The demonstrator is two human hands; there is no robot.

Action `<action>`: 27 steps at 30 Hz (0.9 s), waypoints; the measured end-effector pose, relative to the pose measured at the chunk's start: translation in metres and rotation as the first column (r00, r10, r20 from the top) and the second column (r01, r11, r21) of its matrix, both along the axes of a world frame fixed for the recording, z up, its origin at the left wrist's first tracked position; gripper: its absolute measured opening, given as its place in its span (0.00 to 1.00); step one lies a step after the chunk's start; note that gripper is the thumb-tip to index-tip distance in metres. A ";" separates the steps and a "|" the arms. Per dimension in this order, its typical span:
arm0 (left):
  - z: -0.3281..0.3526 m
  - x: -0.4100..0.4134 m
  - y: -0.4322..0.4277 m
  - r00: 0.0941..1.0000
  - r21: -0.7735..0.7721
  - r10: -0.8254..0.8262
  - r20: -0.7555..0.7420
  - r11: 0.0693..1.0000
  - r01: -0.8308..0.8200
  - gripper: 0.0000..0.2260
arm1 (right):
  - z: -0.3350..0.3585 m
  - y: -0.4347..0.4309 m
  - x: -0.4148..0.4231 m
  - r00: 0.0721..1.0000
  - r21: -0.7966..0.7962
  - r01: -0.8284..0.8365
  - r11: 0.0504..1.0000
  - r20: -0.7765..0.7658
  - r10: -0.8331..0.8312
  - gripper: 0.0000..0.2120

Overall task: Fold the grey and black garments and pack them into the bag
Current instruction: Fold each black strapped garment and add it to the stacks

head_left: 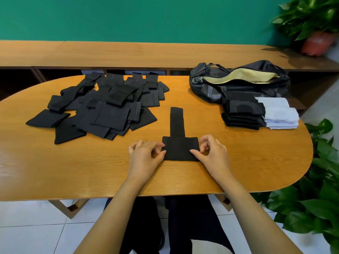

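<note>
folding is mid-step on one black garment (180, 149), lying flat on the counter (73, 171) near the front edge, right btw both hands. left hand (146, 153) pinches its left edge w/ thumb and forefinger. right hand (211, 151) pinches the right edge the same way, other fingers loosely curled. gripping both sides at once prob holds the folded body square while it's tidied. a narrow strap part (177, 121) sticks straight out away from the person, laid flat, so my guess is it gets folded or rolled back over the body next. loose pile (102, 105) of black pieces sits at the left of the counter, overlapping every which way, i.e. stock not yet done. on the right is a folded black stack (242, 114) w/ grey pieces (280, 114) touching its right side, both just in front of the bag (238, 79); likely staged there so packing is a short reach. bag lies at the back right, zip open, pale lining showing. can't tell if anything's inside, the opening's too shallow from this angle. judging by the piles, folding looks well under half done and packing not begun. risk: strap springs open if let go before it's pressed down.
</note>
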State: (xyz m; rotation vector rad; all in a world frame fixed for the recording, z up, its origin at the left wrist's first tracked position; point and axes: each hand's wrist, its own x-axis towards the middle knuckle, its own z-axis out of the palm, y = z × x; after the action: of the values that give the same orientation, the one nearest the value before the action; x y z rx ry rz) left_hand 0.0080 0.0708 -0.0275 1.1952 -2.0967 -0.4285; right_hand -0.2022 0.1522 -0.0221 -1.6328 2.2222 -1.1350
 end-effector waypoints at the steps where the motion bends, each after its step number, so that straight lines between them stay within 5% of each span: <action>1: 0.001 0.000 0.000 1.000 -0.010 -0.009 0.001 1.000 0.009 0.08 | 0.000 0.000 0.000 1.000 -0.001 0.008 1.000 -0.025 -0.008 0.15; 8: 0.009 0.000 0.003 0.958 0.072 -0.233 0.170 0.972 0.223 0.25 | 0.002 0.000 0.001 0.976 0.021 -0.064 0.998 -0.205 0.067 0.13; 12: 0.010 -0.001 0.003 0.958 0.082 -0.212 0.191 0.976 0.199 0.23 | 0.002 0.000 0.003 0.974 0.044 -0.088 0.995 -0.206 0.095 0.20; 19: 0.009 0.001 0.004 0.978 0.069 -0.177 0.112 0.983 0.171 0.26 | 0.003 0.003 0.003 0.944 -0.015 -0.257 0.966 -0.216 0.248 0.27; 27: 0.012 0.001 0.006 0.984 0.054 -0.178 -0.008 0.983 0.178 0.26 | 0.003 0.003 0.004 0.956 -0.092 -0.232 0.968 -0.206 0.210 0.21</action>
State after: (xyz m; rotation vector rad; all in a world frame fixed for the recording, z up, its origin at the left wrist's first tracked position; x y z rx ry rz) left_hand 0.0087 0.0771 -0.0156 1.0396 -2.2105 -0.5720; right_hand -0.1986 0.1556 -0.0195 -2.0627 2.0455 -1.1039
